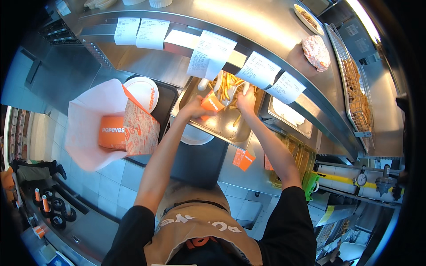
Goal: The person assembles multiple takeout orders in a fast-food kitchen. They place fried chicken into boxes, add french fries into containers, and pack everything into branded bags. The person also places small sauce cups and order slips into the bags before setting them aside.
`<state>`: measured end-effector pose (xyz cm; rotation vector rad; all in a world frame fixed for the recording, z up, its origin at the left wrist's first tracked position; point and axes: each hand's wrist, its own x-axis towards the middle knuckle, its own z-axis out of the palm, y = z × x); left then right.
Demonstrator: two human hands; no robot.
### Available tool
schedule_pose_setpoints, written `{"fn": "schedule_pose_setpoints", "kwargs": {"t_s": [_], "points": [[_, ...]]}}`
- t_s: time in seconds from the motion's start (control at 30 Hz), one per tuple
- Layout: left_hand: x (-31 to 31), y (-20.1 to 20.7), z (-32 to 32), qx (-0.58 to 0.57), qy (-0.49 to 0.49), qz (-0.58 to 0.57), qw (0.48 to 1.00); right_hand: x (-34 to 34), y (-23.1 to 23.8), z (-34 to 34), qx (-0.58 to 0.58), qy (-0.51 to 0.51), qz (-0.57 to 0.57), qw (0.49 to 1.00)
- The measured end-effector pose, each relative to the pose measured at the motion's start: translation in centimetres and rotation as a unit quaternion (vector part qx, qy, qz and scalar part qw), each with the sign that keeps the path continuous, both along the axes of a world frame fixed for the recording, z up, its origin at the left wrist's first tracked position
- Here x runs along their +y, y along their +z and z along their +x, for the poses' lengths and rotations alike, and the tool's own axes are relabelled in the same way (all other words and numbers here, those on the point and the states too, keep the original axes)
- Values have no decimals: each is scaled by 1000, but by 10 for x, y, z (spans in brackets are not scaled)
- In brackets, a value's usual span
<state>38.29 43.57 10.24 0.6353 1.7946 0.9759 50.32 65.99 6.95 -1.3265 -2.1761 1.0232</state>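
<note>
My left hand (194, 108) is closed around a small orange fry carton (212, 104) over the steel fry pan (243, 138). French fries (227, 85) lie heaped at the pan's far side, just beyond the carton. My right hand (246, 101) is wrapped round a white handle (245, 88) beside the fries, which looks like part of a fry scoop. Another white handle (203, 84) shows to the left of the heap. Hanging paper slips and the shelf partly hide the scoop and the fries.
To the left, a large open paper bag (141, 128) holds an orange box (112, 132). A round white lid (142, 94) lies behind it. Paper slips (211, 54) hang from the shelf edge above my hands. A wrapped item (315, 52) and a wire basket (348, 84) sit at right.
</note>
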Motion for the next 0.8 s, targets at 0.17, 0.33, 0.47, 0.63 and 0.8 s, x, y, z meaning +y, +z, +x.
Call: {"fn": "schedule_pose_setpoints", "kwargs": {"t_s": [0.17, 0.33, 0.47, 0.63, 0.8], "points": [[27, -34, 10, -100, 62, 116, 986, 18, -6, -6, -7, 28, 34, 999], [37, -49, 2, -167, 86, 154, 970, 27, -17, -16, 14, 35, 5, 999], [36, -51, -4, -183, 72, 178, 964, 26, -20, -19, 68, 7, 23, 997], [34, -45, -2, -202, 48, 166, 964, 31, -26, -15, 91, 34, 44, 994], [34, -41, -1, -218, 41, 144, 964, 42, -42, -17, 40, 48, 61, 996]]}}
